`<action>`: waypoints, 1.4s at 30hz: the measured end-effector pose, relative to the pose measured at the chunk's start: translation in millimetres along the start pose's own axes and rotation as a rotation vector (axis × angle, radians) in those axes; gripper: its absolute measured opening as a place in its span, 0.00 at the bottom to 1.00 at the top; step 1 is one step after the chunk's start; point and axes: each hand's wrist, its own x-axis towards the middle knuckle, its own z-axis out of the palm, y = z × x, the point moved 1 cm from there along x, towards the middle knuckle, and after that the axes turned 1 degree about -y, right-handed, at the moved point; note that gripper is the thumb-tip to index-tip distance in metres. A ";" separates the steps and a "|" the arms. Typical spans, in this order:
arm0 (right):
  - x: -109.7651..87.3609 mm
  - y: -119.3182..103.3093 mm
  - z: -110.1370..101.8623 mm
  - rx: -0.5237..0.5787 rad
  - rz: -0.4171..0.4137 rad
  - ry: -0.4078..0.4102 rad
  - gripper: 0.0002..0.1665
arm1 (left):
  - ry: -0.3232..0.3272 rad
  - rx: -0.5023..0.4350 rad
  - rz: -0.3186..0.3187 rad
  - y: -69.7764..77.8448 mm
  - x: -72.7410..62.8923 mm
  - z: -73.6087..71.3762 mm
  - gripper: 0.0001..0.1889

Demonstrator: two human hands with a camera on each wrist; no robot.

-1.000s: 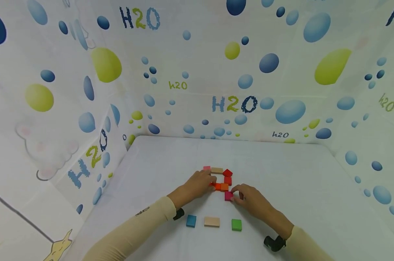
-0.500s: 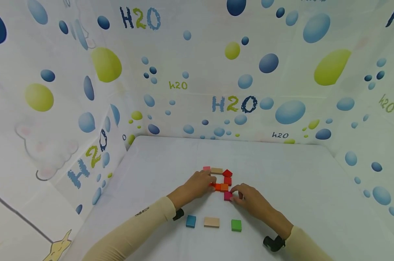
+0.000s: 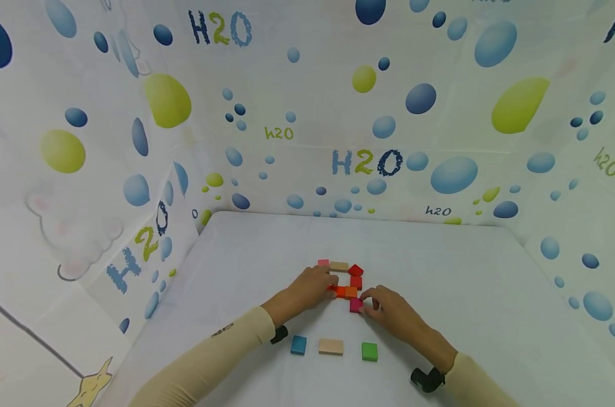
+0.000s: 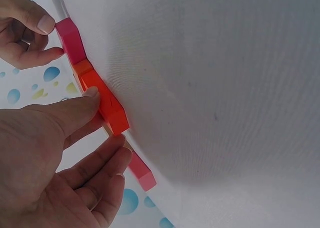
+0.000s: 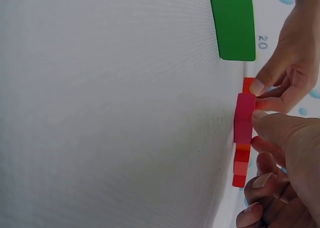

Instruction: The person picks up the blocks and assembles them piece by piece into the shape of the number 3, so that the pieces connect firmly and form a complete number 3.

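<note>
In the head view, flat coloured wooden blocks form an angular outline on the white table. My left hand (image 3: 310, 288) is at its left side, thumb and fingers pinching an orange block (image 4: 107, 105). At the lower right, my right hand (image 3: 396, 311) holds a crimson block (image 3: 355, 305) between thumb and index finger. That block touches the corner of a lighter orange block (image 3: 350, 292). Above stand a red square block (image 3: 355, 282) and a red pentagon block (image 3: 355, 269). A tan block (image 3: 339, 266) and a pink block (image 3: 323, 263) make the top row. My left fingers hide part of the left side.
Nearer to me lie a blue block (image 3: 298, 345), a tan rectangular block (image 3: 330, 346) and a green block (image 3: 369, 351), spaced apart in a row. White cloth covers the table (image 3: 440, 265). A bubble-patterned curtain (image 3: 307, 85) stands behind it and at both sides.
The crimson block has shifted very slightly left under my right fingers, against the orange block's lower edge. My left hand stays where it was.
</note>
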 end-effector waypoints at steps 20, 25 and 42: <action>0.9 0.9 1.5 -0.001 0.019 0.009 0.18 | -0.011 0.013 -0.006 0.1 0.1 2.8 0.14; 0.3 0.9 0.5 -0.005 0.011 0.012 0.17 | -0.008 0.013 0.002 0.6 -0.5 0.9 0.13; 0.4 5.1 1.6 -0.020 -0.040 0.033 0.20 | -0.015 0.027 -0.014 3.9 0.9 -1.9 0.12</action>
